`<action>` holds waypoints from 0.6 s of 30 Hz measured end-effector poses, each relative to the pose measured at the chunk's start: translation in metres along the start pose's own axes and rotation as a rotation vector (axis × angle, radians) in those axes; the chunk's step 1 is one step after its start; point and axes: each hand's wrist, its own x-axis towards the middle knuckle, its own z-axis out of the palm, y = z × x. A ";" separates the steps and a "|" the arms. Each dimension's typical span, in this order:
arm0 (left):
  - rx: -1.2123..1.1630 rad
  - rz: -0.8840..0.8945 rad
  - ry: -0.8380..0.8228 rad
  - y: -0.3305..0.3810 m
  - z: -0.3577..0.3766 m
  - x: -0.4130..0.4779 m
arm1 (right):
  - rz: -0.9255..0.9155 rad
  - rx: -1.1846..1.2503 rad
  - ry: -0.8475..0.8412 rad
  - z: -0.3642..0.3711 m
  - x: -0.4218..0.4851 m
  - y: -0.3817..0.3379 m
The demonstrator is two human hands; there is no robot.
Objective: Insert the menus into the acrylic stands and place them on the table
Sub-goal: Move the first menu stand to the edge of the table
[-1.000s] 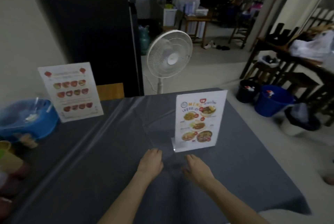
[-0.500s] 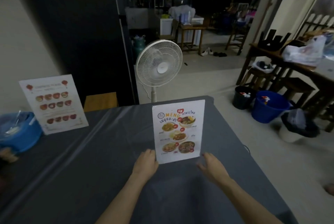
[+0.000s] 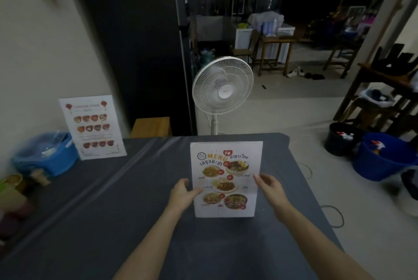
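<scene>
Two hands hold one menu stand [image 3: 226, 179] near the middle of the bench [image 3: 113, 212], a bit toward the far edge. It stands upright with its picture side to the camera. The word MENU is at the top, and there are photos of food in bowls and plates below. The clear plastic around the paper is hard to see in this dim light.

The left hand [image 3: 183, 193] is on the left edge of the sheet, and its thumb lies over the front. Its grip is closed on the menu stand. The right hand [image 3: 270, 187] is on the right edge, with its fingertips [image 3: 256, 176] touching the front. Its fingers are partly curled, and I cannot tell if it squeezes or just rests there.

A dark grey cloth covers the bench, with a shiny clear sheet on top.

One more menu stand, the second menu stand [image 3: 92, 127], is upright by the far left corner. It shows rows of small round dishes and red lanterns at the top. Just left of it, close to the left edge, sits a blue basket [image 3: 45, 159] with clear plastic in it. Some blurry cups [image 3: 11, 189] are nearer along that same edge.

Past the far edge, a white fan [image 3: 222, 93] stands on the floor. A wooden stool [image 3: 150, 127] is left of it. Off to the right, on the floor, are a black bucket [image 3: 339, 139] and a blue bucket [image 3: 382, 159].
</scene>
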 end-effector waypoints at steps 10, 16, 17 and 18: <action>-0.461 0.107 -0.116 0.021 -0.003 0.011 | -0.067 0.166 0.004 0.011 0.016 -0.011; -0.412 0.185 -0.115 0.010 -0.007 0.027 | -0.088 0.135 0.011 0.011 0.021 -0.009; -0.407 0.196 -0.120 0.010 -0.006 0.030 | -0.098 0.138 0.014 0.010 0.022 -0.008; -0.403 0.203 -0.125 0.011 -0.006 0.032 | -0.107 0.137 0.017 0.009 0.023 -0.008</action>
